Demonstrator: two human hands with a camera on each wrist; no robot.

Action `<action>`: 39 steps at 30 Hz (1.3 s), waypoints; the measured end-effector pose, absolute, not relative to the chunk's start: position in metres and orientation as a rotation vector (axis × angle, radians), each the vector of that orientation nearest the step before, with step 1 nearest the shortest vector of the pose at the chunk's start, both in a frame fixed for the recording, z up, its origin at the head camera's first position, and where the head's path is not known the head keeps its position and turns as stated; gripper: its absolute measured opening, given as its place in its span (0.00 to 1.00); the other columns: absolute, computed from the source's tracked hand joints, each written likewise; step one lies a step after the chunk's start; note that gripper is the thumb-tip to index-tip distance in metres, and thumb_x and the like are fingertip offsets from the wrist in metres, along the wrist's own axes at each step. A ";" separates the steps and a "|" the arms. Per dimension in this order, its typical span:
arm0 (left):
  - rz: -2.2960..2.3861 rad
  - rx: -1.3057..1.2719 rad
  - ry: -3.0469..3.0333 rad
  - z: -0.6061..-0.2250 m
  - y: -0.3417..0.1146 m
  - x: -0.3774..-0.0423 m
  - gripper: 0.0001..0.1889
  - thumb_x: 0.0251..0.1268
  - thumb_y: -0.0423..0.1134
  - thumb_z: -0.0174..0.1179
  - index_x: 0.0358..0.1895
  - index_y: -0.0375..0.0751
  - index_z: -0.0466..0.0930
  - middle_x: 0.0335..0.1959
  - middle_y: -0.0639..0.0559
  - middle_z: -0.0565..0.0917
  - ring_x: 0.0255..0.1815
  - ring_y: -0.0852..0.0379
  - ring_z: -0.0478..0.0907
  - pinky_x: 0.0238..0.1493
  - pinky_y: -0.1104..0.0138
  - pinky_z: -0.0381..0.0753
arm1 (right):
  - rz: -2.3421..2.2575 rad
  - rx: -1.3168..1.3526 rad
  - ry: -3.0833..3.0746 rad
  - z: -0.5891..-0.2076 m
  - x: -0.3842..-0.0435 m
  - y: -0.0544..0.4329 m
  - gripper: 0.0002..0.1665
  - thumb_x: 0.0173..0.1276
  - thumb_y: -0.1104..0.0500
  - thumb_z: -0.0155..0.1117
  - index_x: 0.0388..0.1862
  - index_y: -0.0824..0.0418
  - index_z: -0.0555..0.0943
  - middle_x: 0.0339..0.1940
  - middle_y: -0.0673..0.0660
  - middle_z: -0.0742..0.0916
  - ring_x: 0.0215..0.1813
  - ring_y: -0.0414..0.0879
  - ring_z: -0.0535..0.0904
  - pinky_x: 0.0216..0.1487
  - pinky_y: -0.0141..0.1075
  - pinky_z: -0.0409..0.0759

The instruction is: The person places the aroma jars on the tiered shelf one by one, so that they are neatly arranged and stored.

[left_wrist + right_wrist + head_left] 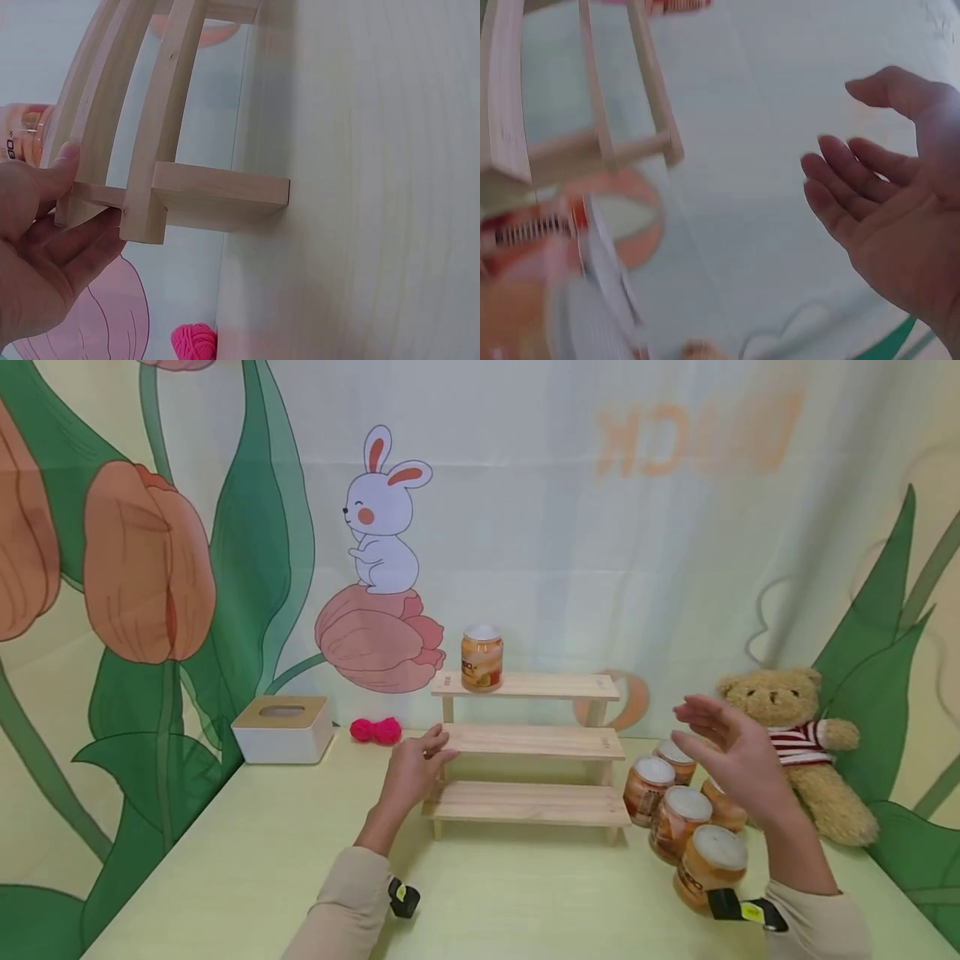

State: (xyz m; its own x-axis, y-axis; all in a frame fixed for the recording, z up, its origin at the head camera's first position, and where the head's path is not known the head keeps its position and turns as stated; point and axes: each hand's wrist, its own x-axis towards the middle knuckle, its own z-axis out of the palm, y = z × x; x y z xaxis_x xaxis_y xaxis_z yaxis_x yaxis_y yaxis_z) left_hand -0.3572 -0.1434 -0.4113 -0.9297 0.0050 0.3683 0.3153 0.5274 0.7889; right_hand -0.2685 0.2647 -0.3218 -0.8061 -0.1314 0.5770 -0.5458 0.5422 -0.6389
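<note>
A three-tier wooden shelf [525,741] stands on the table. At the left end of its middle tier my left hand [414,768] holds on, the thumb above and the fingers beneath in the left wrist view [45,247]. On the top tier, toward the left, sits a jar [482,658] with a white lid and an orange label. My right hand [738,768] is raised with nothing in it, fingers apart from the thumb. Below and beside it, several similar jars [681,823] stand grouped to the right of the shelf, partly hidden by that hand and wrist.
A teddy bear [798,739] in a striped top sits behind the jars at right. At back left are a white tissue box [283,739] with a wooden lid and a pink yarn bundle [377,731]. A printed curtain [525,527] hangs behind the table.
</note>
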 end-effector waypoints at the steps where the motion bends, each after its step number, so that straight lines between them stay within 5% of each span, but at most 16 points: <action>1: -1.361 -0.267 -2.451 -0.411 -0.143 -0.357 0.22 0.64 0.38 0.68 0.60 0.34 0.80 0.66 0.44 0.76 0.60 0.46 0.79 0.52 0.60 0.82 | 1.163 0.543 -2.347 -0.325 -0.270 0.275 0.29 0.73 0.60 0.65 0.69 0.67 0.71 0.57 0.63 0.82 0.56 0.31 0.75 0.52 0.17 0.73; 4: -1.352 -0.268 -2.449 -0.410 -0.143 -0.356 0.22 0.65 0.38 0.68 0.60 0.34 0.80 0.66 0.44 0.76 0.60 0.45 0.80 0.51 0.60 0.83 | 1.078 0.515 -2.469 -0.334 -0.276 0.302 0.30 0.73 0.58 0.65 0.68 0.70 0.71 0.57 0.67 0.81 0.55 0.38 0.78 0.48 0.17 0.73; 9: -1.359 -0.265 -2.453 -0.411 -0.143 -0.356 0.21 0.66 0.38 0.67 0.60 0.33 0.80 0.66 0.44 0.76 0.59 0.46 0.80 0.47 0.64 0.85 | 1.007 0.442 -2.657 -0.353 -0.284 0.338 0.32 0.73 0.55 0.65 0.67 0.74 0.70 0.59 0.72 0.80 0.58 0.65 0.77 0.45 0.22 0.76; 13: -1.366 -0.272 -2.450 -0.410 -0.144 -0.357 0.22 0.65 0.38 0.67 0.60 0.33 0.80 0.66 0.43 0.76 0.60 0.46 0.80 0.46 0.64 0.85 | 1.026 0.386 -2.733 -0.362 -0.288 0.353 0.36 0.73 0.54 0.65 0.69 0.76 0.66 0.63 0.76 0.76 0.63 0.73 0.71 0.55 0.44 0.79; 18: -1.354 -0.279 -2.423 -0.407 -0.145 -0.358 0.21 0.65 0.37 0.68 0.59 0.32 0.81 0.65 0.43 0.76 0.59 0.45 0.80 0.48 0.61 0.85 | 1.082 0.334 -2.716 -0.379 -0.299 0.363 0.43 0.71 0.53 0.67 0.72 0.78 0.60 0.67 0.79 0.71 0.67 0.78 0.63 0.61 0.67 0.68; 25: -1.345 -0.274 -2.450 -0.410 -0.145 -0.357 0.21 0.65 0.37 0.68 0.59 0.33 0.80 0.66 0.43 0.76 0.59 0.46 0.80 0.50 0.62 0.84 | 1.039 0.316 -2.745 -0.406 -0.309 0.373 0.45 0.68 0.53 0.72 0.71 0.79 0.63 0.65 0.79 0.73 0.62 0.71 0.72 0.51 0.49 0.80; 32: -1.355 -0.280 -2.435 -0.407 -0.145 -0.357 0.21 0.65 0.38 0.67 0.59 0.32 0.80 0.65 0.43 0.76 0.59 0.45 0.80 0.49 0.62 0.84 | 1.063 0.280 -2.742 -0.413 -0.313 0.373 0.45 0.67 0.52 0.72 0.70 0.78 0.65 0.64 0.80 0.73 0.60 0.69 0.74 0.48 0.46 0.79; 39: -1.362 -0.271 -2.452 -0.409 -0.144 -0.356 0.21 0.65 0.38 0.67 0.59 0.33 0.81 0.66 0.44 0.76 0.59 0.46 0.80 0.38 0.70 0.83 | 1.146 0.208 -2.724 -0.423 -0.312 0.377 0.48 0.68 0.49 0.71 0.73 0.76 0.61 0.64 0.78 0.73 0.59 0.60 0.74 0.44 0.32 0.78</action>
State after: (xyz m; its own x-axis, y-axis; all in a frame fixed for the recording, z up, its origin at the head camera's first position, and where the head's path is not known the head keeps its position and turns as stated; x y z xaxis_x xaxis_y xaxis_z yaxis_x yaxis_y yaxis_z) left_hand -0.3555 -0.1443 -0.4086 -0.9301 0.0095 0.3671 0.3166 0.5271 0.7886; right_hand -0.3123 0.3771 -0.4234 -0.9742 -0.0593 0.2175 -0.1970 0.6933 -0.6932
